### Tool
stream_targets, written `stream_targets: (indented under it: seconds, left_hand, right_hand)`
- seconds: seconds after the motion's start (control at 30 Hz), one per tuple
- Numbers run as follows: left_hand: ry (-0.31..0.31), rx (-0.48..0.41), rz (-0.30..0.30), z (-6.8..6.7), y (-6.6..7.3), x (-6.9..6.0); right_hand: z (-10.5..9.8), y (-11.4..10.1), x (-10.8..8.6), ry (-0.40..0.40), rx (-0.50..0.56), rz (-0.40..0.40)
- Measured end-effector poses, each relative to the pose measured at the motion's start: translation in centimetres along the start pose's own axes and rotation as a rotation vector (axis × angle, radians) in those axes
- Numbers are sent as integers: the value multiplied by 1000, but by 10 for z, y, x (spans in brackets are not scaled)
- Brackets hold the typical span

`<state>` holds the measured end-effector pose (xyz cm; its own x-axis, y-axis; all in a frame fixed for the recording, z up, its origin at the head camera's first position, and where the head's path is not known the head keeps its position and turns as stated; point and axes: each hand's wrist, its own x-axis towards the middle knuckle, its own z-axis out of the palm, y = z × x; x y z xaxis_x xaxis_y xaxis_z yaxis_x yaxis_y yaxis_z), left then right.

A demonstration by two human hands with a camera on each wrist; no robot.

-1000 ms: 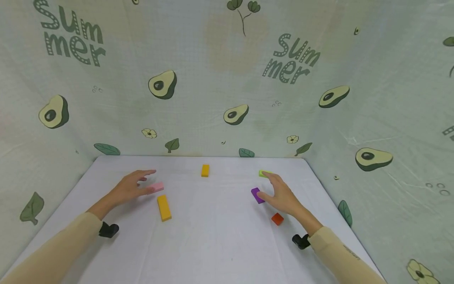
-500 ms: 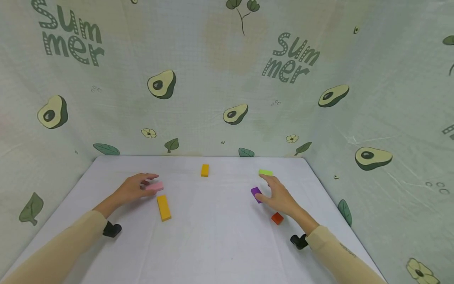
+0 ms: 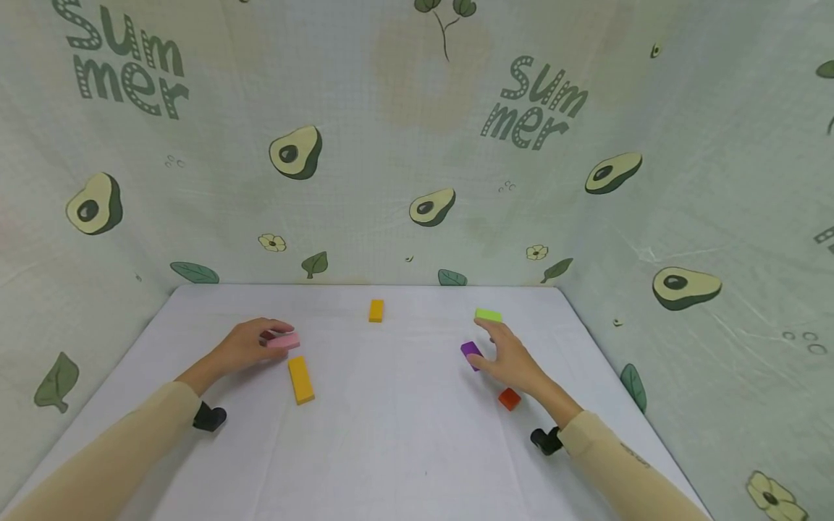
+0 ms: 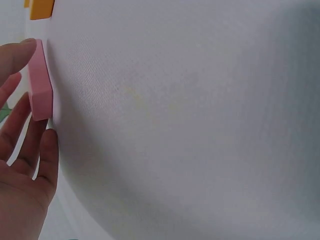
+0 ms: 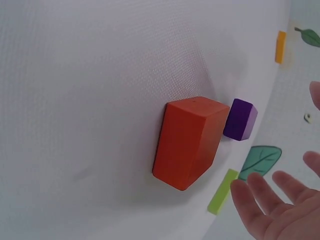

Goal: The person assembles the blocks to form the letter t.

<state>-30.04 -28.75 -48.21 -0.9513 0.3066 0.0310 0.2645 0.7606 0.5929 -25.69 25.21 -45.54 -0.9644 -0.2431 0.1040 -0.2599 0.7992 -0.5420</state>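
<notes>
My left hand has its thumb and fingers about a pink block on the left of the table. In the left wrist view the thumb lies against one end of the pink block, with fingers along its other side. A long yellow-orange block lies just nearer to me. Over on the right, my right hand hovers with fingers spread and holds nothing. Its thumb overlaps the purple block in the head view, though the right wrist view shows the purple block apart from the hand.
A red block stands below the right hand, and a lime green block lies beyond its fingertips. Farther back, near the middle, is a small yellow-orange block. A printed cloth wall closes off the white table's far edge.
My left hand has come slightly right and lower, and its fingers have closed in on the pink block. My right hand has drifted slightly left, uncovering more of the green block.
</notes>
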Motion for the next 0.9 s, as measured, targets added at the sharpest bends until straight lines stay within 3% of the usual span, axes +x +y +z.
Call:
stream_targets:
  seconds: [0.6,0.9]
  left_hand:
    - [7,27,22,1,-5,3]
    - [-2,19,-23,4,-7,4]
  right_hand:
    - [4,2,5,-5,11,27]
    - [8,3,6,-8,18,19]
